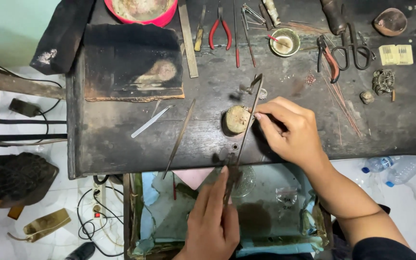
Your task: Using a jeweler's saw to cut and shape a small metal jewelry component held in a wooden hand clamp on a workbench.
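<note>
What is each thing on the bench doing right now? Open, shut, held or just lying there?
left hand: gripping the long file
long file: held slanted, resting on the round block
right hand: fingertips pressing at the block
round block: on the workbench
red pliers: lying shut
scissors: lying shut

Both hands forward, fingers pinched

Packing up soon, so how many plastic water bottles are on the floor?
2: both plastic water bottles lie on the white floor right of the bench, one just left of the other. More may be hidden.
</note>
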